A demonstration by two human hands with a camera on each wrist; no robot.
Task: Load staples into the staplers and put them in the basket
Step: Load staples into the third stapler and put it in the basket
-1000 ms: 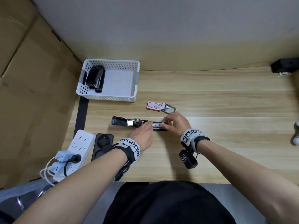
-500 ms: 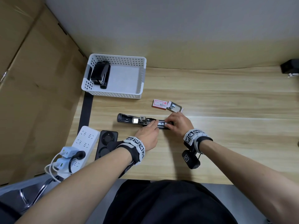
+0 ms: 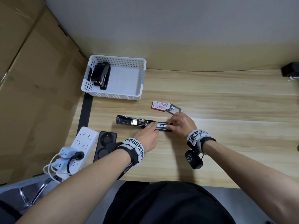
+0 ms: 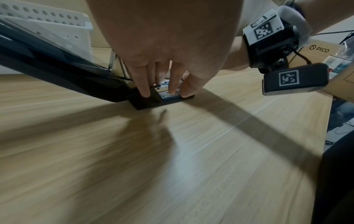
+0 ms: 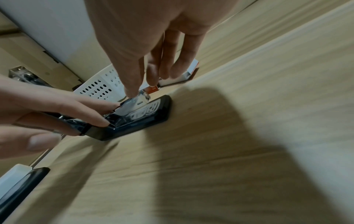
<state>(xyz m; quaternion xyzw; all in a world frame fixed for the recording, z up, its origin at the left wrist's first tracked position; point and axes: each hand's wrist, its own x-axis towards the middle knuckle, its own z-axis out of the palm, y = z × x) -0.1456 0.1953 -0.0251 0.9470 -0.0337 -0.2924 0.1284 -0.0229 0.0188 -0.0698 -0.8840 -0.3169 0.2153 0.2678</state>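
Since the earlier frame both hands are staying on the opened stapler (image 3: 142, 123) lying mid-table (image 3: 226, 101). Left hand (image 3: 148, 137) is pressing it with straight fingers; right hand (image 3: 182, 125) is pinching its metal channel. Basket (image 3: 113, 59) is holding another stapler (image 3: 100, 75).

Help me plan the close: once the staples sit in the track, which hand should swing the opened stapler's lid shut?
Probably left. The left hand rests nearest the stapler's hinge and flipped-back lid; the right hand is busy at the track's far end.

A wooden table (image 3: 218, 97) carries a white basket (image 3: 123, 96), opened stapler (image 3: 129, 121), staple box (image 3: 159, 106), power strip (image 3: 82, 139).
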